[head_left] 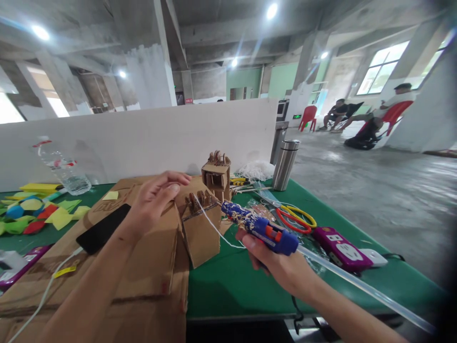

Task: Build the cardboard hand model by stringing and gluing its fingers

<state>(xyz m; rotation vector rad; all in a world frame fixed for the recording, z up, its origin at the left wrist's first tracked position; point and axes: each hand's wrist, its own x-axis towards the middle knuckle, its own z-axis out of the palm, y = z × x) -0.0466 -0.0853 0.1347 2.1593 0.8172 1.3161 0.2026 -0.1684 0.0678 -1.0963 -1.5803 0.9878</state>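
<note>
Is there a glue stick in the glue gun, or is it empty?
Loaded: a clear glue stick pokes out of the back of the glue gun in the right hand.

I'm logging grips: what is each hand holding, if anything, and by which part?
The right hand holds the glue gun by its handle, mostly hidden by the grip. Nothing shows held in the left hand.

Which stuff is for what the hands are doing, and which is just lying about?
Probably in use:
- blue glue gun, in the right hand
- clear glue stick in its back
- cardboard piece by its nozzle

Probably just lying about:
- black phone
- water bottle
- steel flask
</note>
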